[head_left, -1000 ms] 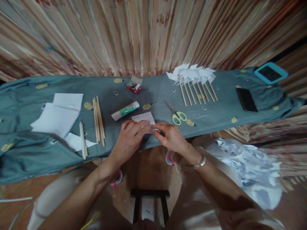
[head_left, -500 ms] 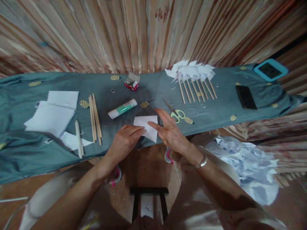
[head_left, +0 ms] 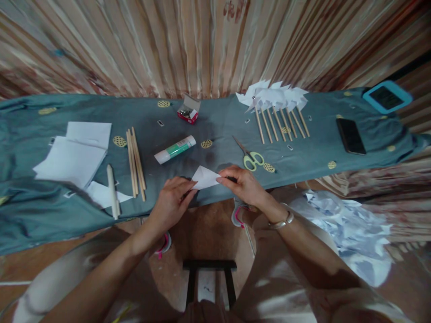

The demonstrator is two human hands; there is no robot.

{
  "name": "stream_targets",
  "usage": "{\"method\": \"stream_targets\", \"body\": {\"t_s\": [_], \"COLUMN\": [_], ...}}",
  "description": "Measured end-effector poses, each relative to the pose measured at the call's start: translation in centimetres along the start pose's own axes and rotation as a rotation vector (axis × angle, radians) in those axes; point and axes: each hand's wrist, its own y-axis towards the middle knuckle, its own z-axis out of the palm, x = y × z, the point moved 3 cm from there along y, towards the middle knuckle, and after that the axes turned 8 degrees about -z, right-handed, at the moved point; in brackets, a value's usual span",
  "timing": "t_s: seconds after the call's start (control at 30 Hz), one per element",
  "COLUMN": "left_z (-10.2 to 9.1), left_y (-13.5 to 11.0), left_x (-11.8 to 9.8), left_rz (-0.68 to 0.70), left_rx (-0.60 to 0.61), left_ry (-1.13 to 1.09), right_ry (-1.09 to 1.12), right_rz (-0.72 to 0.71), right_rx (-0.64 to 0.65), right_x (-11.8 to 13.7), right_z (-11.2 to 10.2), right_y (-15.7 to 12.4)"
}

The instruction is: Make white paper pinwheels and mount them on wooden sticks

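A small white sheet of paper [head_left: 205,177], folded to a triangular shape, is held between my two hands at the front edge of the cloth-covered table [head_left: 134,110]. My left hand [head_left: 173,197] pinches its left corner. The right corner sits between the thumb and fingers of my right hand [head_left: 243,183]. Beyond the paper lies a glue stick [head_left: 175,149] with a green label. Scissors [head_left: 251,158] with light green handles rest just past my right hand.
Left are wooden sticks [head_left: 136,163], a white pen-like tool [head_left: 112,193] and paper sheets [head_left: 72,159]. Behind stand a small red box [head_left: 188,114] and paper pinwheels [head_left: 279,98] on sticks. Right are a phone [head_left: 350,136], a blue-framed device [head_left: 387,97] and a bag of white paper pieces [head_left: 353,237].
The paper has gone from lying flat with a folded corner to a triangular shape gripped at both ends. My right hand's spread fingers have closed on its corner.
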Motion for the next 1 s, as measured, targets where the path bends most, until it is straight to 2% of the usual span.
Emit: {"method": "stream_targets", "body": {"t_s": [0.13,0.23,0.43,0.53,0.63,0.7,0.77,0.87,0.93,1.0], "left_z": [-0.1,-0.1,-0.1,0.0,0.0,0.0,-0.3,-0.4,0.2,1.1], "left_y": [0.0,0.0,0.0,0.0,0.2,0.3,0.3,0.1,-0.4,-1.0], "left_x": [0.2,0.2,-0.2,-0.2,0.1,0.3,0.2,-1.1,-2.4,-3.3], "left_rz": [-0.101,-0.114,-0.149,-0.161,-0.151,-0.151,-0.152,-0.016,0.169,0.274], "left_rx": [0.024,0.033,0.093,0.12,0.127,0.116,0.049,-0.069,-0.06,-0.021], "left_ry": [-0.038,-0.078,-0.151,-0.103,-0.024,0.023,0.059,0.144,0.228,0.314], "right_ry": [0.032,0.085,-0.002,-0.044,-0.108,-0.144,-0.167,-0.187,-0.192,-0.194], "right_rz": [0.127,0.187,0.1,0.029,0.022,0.026,0.03,0.043,0.049,0.045], "right_rx": [-0.066,-0.078,-0.095,-0.112,-0.12,-0.127,-0.128,-0.116,-0.113,-0.118], "right_x": [-0.3,-0.4,0.2,0.5,0.5,0.4,0.3,0.3,0.3,0.3], "right_z": [0.4,0.7,0.8,0.8,0.9,1.0,1.0,1.2,1.2,1.2], "right_y": [0.1,0.2,0.4,0.4,0.3,0.4,0.4,0.5,0.5,0.6]}}
